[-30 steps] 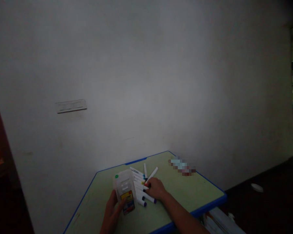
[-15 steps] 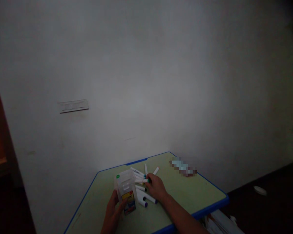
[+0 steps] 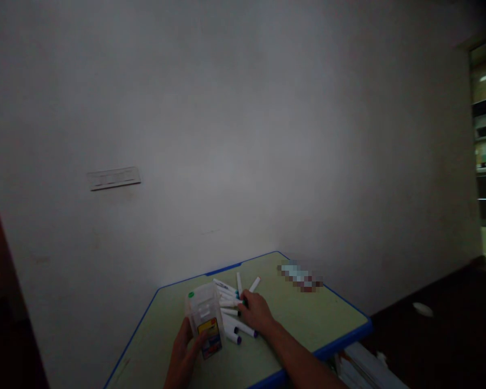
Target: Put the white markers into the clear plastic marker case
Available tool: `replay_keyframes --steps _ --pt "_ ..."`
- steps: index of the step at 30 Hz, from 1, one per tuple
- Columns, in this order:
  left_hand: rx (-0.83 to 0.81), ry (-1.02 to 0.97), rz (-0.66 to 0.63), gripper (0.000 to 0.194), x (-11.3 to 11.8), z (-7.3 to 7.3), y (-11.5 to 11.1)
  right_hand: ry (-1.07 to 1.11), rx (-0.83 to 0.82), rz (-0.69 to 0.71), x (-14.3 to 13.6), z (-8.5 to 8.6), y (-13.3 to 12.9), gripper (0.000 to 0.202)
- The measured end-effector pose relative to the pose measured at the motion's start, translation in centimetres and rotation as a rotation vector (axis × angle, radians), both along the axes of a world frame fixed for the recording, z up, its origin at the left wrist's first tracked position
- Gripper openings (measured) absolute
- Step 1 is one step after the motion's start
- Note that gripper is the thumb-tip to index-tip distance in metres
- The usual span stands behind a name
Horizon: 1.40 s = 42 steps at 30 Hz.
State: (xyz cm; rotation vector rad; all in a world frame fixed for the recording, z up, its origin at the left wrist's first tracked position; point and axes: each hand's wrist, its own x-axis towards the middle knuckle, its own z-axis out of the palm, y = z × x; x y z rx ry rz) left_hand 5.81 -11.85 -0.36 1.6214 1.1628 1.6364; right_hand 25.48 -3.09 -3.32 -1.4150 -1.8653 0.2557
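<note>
My left hand (image 3: 182,351) is wrapped round a clear plastic box (image 3: 203,300) that has a green dot on top and a yellow, blue and red label on its side. The box is tilted over the table's left half. Just to its right, my right hand (image 3: 257,312) pinches the capped end of a white marker (image 3: 230,303). Its other end points at the box. Several more white markers (image 3: 245,326) lie in a loose pile between box and hand, some with purple or dark caps. The box hides part of the pile.
All this is on a pale green table (image 3: 291,335) with a blue edge, pushed near a grey wall (image 3: 243,135). A blurred-out flat item (image 3: 299,275) lies at the back right. White items (image 3: 364,367) sit below the table's right edge, and a small white object (image 3: 423,309) lies on the floor.
The view has turned slightly right, so everything sits a little further left. My right hand still pinches the marker, and my left hand keeps hold of the box.
</note>
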Motion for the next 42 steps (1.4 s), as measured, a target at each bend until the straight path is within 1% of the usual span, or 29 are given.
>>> replay_keyframes --steps 2,7,10,15,20,24,29,35,39,42 --pt "-0.002 -0.007 0.028 0.048 0.07 0.02 -0.04 -0.015 -0.016 -0.003 0.0 -0.11 0.09 0.014" --pt "-0.02 -0.005 -0.016 0.048 -0.17 -0.43 0.33 -0.026 -0.045 -0.002 -0.04 -0.32 0.28 0.013" --pt "-0.026 0.005 0.001 0.05 -0.44 -0.66 0.56 -0.03 -0.057 0.0 -0.08 -0.39 0.37 0.014" --pt "-0.022 0.018 -0.012 0.05 -0.34 -0.44 0.38 -0.035 -0.065 0.001 -0.09 -0.36 0.37 0.015" --pt "-0.013 -0.003 0.031 0.049 0.19 -0.22 0.12 -0.039 -0.061 0.002 -0.11 -0.32 0.26 0.015" --pt "-0.001 -0.013 0.054 0.051 0.01 -0.36 0.32 -0.041 -0.062 -0.007 -0.18 -0.46 0.37 0.016" --pt "-0.009 -0.015 0.016 0.052 -0.25 -0.57 0.5 -0.039 -0.06 -0.007 -0.27 -0.78 0.64 0.015" --pt "0.007 -0.014 0.024 0.047 0.03 -0.58 0.45 -0.042 -0.053 -0.01 -0.28 -0.85 0.71 0.015" --pt "-0.017 -0.007 0.008 0.051 -0.28 -0.75 0.63 -0.044 -0.045 -0.014 -0.24 -0.66 0.58 0.016" --pt "-0.033 -0.005 -0.031 0.052 -0.44 -0.71 0.62 -0.046 -0.045 -0.015 -0.24 -0.56 0.47 0.017"
